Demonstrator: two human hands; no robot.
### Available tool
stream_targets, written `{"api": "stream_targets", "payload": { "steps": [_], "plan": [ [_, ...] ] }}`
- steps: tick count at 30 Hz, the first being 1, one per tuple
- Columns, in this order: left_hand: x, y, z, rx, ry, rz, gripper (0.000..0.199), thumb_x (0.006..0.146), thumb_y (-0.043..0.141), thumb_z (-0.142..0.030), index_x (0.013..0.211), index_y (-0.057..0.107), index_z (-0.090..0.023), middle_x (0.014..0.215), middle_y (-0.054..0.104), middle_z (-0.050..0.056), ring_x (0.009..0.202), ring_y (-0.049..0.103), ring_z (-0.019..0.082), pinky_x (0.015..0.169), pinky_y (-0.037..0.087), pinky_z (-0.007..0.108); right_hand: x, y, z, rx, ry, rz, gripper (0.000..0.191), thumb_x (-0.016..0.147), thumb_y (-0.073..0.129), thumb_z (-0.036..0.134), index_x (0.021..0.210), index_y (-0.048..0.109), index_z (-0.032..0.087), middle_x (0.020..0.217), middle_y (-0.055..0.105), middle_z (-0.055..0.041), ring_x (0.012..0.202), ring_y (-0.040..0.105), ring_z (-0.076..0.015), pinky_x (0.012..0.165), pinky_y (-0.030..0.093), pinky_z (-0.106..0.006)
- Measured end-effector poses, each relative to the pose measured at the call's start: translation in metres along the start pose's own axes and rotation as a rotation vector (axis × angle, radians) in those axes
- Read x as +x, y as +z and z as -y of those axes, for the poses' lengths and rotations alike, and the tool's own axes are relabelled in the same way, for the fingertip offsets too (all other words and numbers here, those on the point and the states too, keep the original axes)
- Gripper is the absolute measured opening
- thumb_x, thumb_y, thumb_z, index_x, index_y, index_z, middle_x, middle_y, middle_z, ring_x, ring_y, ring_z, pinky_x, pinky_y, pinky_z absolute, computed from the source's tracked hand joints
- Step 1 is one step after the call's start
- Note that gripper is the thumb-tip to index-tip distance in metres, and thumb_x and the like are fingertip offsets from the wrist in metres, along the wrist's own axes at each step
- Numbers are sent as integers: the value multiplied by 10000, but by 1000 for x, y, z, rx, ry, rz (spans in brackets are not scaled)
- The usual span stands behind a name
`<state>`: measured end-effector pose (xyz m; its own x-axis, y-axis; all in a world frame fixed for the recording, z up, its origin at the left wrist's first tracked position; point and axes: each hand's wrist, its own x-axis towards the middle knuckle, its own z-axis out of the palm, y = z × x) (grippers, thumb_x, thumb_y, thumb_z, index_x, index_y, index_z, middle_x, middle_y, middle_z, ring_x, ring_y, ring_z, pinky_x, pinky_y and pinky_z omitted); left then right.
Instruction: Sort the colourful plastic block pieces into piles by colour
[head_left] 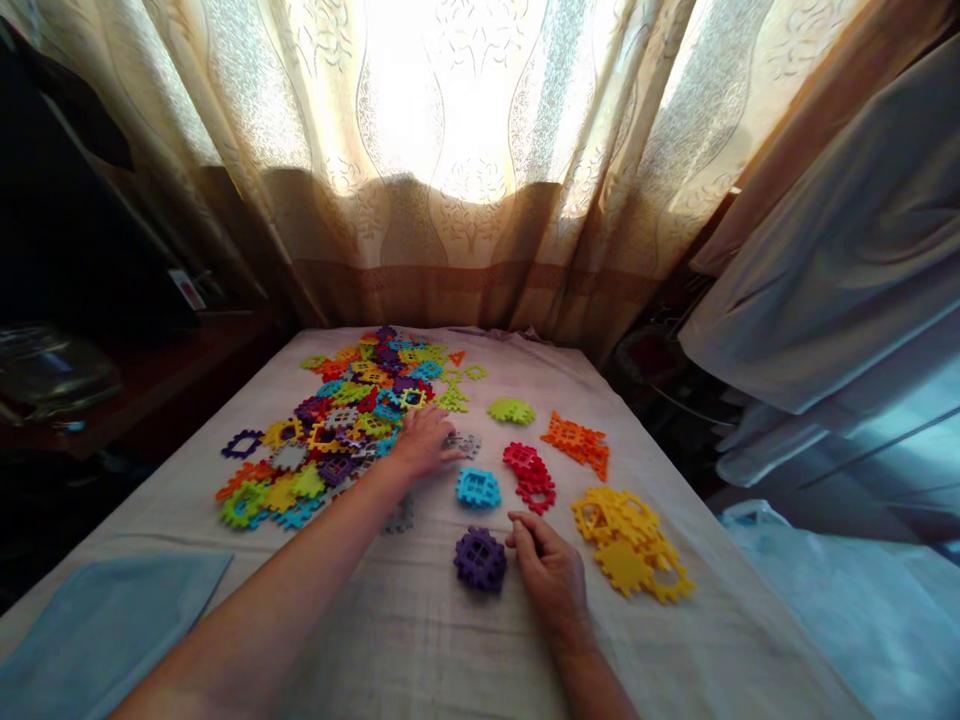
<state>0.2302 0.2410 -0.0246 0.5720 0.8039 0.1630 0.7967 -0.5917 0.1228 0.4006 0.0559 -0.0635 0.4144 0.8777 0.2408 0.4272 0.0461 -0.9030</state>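
Note:
My left hand (427, 442) reaches over the right edge of a mixed pile of colourful plastic interlocking gear-edged pieces (337, 410). Its fingers are spread, beside a few grey pieces (466, 444). My right hand (551, 570) lies on the cloth with its fingers curled in and nothing visible in them. Just left of its fingertips sits a stack of purple pieces (480, 560). Sorted by colour nearby are blue pieces (478, 488), red pieces (531, 475), light green pieces (511, 410), orange pieces (576, 443) and yellow pieces (632, 540).
A pale sheet (420, 640) covers the table. A folded blue cloth (112, 630) lies at the front left. Behind hangs a patterned curtain (465, 230). At left is a dark screen (67, 200); at right, hanging clothes (832, 260) and a plastic bag (840, 590).

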Motion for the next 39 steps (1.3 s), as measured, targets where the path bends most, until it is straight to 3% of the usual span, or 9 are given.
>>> {"api": "stream_targets", "payload": {
  "steps": [4,7,11,14,17,20,25,32,39],
  "plan": [
    [4,5,-8,-10,6,-22,394,754,707,-487,1047,665,-227,1321,573,104,1295,423,316,1059,298,505,0,0,-1,3,11,3,355,816,509,419,897,740,161,628,713,-34,582,686,-171,577,548,-222],
    [-9,0,-2,-17,0,-56,417,790,676,-454,1145,623,-241,1324,576,90,1292,429,295,1061,293,487,0,0,1,13,20,-1,357,808,511,428,891,740,166,618,712,-36,579,686,-177,574,551,-229],
    [-50,-15,15,-21,2,-71,251,841,618,-357,1065,648,-248,1188,650,60,1175,523,244,1019,331,422,-1,0,3,15,32,-3,363,801,512,439,888,742,171,631,716,-41,601,689,-184,612,560,-244],
    [-88,-24,26,-33,54,-23,192,832,628,-381,974,672,-260,1024,694,30,1018,587,210,951,372,375,-1,-1,3,2,46,9,364,800,513,449,887,742,180,639,719,-42,619,693,-188,616,560,-247],
    [-116,-29,30,-35,127,45,355,760,694,-492,1038,663,-274,1040,688,28,1022,581,229,974,339,403,-1,-2,2,-1,57,28,367,801,517,457,901,742,184,650,723,-44,641,699,-192,607,557,-245],
    [-127,-30,29,-26,104,78,487,700,740,-525,1106,637,-277,1097,678,40,1065,566,253,989,314,427,-1,-2,2,-5,62,34,377,792,521,465,901,742,180,650,724,-44,635,700,-193,606,557,-247],
    [-113,-28,21,-34,71,69,436,752,707,-478,1122,623,-262,1129,665,52,1094,553,253,991,320,420,-1,-1,2,-2,75,37,398,789,517,482,903,745,176,645,722,-45,619,697,-194,594,557,-249],
    [-53,-22,-2,-37,-54,-22,389,802,662,-472,1119,623,-251,1140,653,65,1088,550,253,961,362,405,-1,0,1,-12,38,21,382,797,512,461,892,744,174,643,719,-44,608,689,-188,619,560,-253],
    [-8,-8,-18,-41,-49,-44,391,792,658,-510,1065,647,-230,1073,654,77,1073,539,269,948,361,409,0,0,2,0,39,17,367,806,511,458,890,744,188,630,715,-36,601,685,-185,595,555,-245]
  ]
}}
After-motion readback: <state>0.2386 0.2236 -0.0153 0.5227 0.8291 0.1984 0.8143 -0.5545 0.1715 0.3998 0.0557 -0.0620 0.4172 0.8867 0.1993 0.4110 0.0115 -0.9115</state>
